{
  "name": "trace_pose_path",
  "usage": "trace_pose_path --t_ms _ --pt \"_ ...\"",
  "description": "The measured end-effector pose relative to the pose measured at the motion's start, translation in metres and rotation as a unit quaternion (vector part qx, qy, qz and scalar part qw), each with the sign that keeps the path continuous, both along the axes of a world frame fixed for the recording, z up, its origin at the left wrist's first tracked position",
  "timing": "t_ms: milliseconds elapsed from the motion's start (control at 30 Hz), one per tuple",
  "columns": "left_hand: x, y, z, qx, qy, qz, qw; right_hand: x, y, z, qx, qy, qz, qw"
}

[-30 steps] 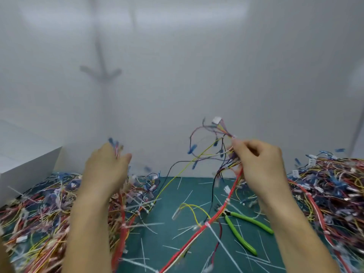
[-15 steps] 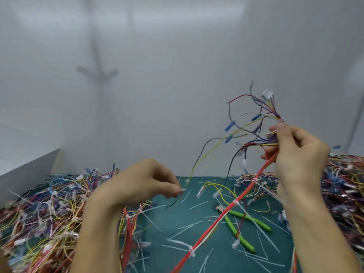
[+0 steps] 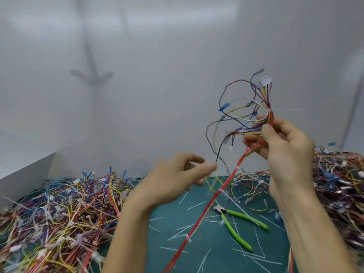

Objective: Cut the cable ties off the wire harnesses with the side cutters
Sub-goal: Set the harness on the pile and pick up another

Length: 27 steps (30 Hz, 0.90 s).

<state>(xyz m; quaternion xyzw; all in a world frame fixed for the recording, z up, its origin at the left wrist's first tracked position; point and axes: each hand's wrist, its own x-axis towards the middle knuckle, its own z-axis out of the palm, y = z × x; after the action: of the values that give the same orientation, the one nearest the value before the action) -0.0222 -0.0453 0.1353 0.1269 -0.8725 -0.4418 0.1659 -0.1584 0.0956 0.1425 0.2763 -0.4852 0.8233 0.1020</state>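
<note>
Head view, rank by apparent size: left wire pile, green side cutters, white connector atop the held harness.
Largest: left wire pile.
Then green side cutters.
Smallest by far: white connector atop the harness.

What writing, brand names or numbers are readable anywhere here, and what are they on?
No text can be read.
White connector atop the wire harness that the right hand holds: faint dark marks, too blurred to read.
Side cutters on the mat: no brand or lettering shows.
</note>
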Motion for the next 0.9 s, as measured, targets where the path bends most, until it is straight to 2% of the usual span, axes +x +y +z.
trace_pose_path --t_ms 100,233,400,500,633,767,833,900 --pt "-0.003 0.002 -0.004 -0.001 -0.09 -0.095 0.991 0.003 -0.002 0.001 -0.008 0.005 0.028 1.0" --pt "0.001 -0.003 -0.009 0.003 -0.134 -0.079 0.988 0.003 -0.002 0.0 -0.036 0.01 0.058 0.998" --pt "-0.006 0.0 -0.008 0.068 0.005 -0.035 0.997 0.002 -0.004 -0.002 -0.012 0.081 0.074 0.994" --pt "-0.012 0.006 -0.005 0.142 0.105 0.012 0.984 -0.003 -0.004 -0.004 0.017 0.118 0.07 0.99" --pt "-0.022 0.02 0.0 0.337 0.204 0.044 0.918 -0.007 -0.009 -0.008 0.07 0.151 0.05 0.985" --pt "-0.024 0.025 0.007 0.524 0.285 0.0 0.802 -0.003 -0.014 -0.009 0.098 0.128 0.024 0.987" --pt "-0.024 0.028 0.01 0.544 0.306 -0.016 0.781 0.004 -0.015 -0.009 0.138 0.117 0.039 0.983" --pt "-0.025 0.03 0.011 0.53 0.324 -0.005 0.784 0.01 -0.013 -0.007 0.206 0.12 0.066 0.969"
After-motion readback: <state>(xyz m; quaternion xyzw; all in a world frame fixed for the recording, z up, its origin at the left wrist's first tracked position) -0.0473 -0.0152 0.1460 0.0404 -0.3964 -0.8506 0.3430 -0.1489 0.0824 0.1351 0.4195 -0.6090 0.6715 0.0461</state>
